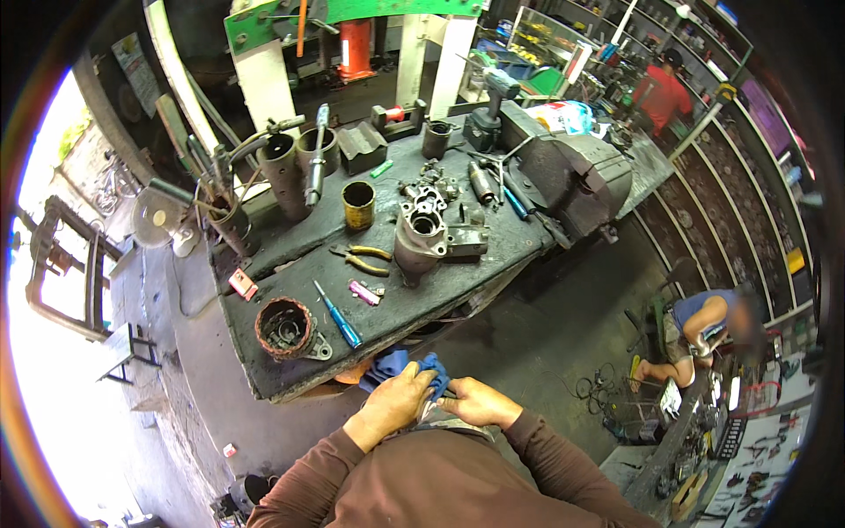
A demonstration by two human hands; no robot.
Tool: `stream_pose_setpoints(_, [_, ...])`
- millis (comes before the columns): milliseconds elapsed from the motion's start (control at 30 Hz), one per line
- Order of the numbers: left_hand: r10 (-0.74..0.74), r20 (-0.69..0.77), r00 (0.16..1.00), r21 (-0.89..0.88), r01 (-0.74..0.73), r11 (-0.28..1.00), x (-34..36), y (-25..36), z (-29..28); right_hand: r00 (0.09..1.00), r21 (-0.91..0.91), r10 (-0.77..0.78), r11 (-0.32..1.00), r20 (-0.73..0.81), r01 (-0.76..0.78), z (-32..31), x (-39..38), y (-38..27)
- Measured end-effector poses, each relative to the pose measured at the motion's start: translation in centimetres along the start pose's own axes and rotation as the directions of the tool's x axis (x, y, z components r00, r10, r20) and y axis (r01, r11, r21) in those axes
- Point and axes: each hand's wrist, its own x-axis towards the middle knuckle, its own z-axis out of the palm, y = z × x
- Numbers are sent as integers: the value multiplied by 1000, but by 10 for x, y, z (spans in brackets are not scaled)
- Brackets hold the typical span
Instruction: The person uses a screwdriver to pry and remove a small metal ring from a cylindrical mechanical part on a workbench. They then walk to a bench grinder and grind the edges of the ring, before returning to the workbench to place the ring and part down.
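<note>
Close in front of my body, just off the bench's near edge, my left hand [400,398] is closed around a crumpled blue cloth [433,368]. Beside it, my right hand [482,403] has its fingers curled against the cloth's right side. A dark bit shows at those fingertips, too small to name. Nearest on the bench are a blue-handled screwdriver [341,322] and a round motor stator [286,329] with copper-coloured windings. Farther in lie yellow-handled pliers [365,260] and a grey metal gear housing [419,241].
The dark workbench [396,308] also carries a yellow-brown cup [358,206], a tool-filled pipe holder [231,227], a cordless drill [489,106] and a large vise [572,172]. A person in blue [700,321] sits low at right; another in red [662,99] stands at the back.
</note>
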Motion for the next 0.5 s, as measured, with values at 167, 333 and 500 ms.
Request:
stream_pose_setpoints(167, [182,89,979,232,-198,952,1,3,-33,982,243,-165,960,92,139,-24,-16,-3])
stream_pose_setpoints(333, [262,-158,952,17,-263,965,46,3,-67,981,210,-94,976,171,57,-94,-20,30])
stream_pose_setpoints(500, [-346,-317,883,-640,70,765,85,13,-109,962,629,203,776,-183,-45,-185,-21,112])
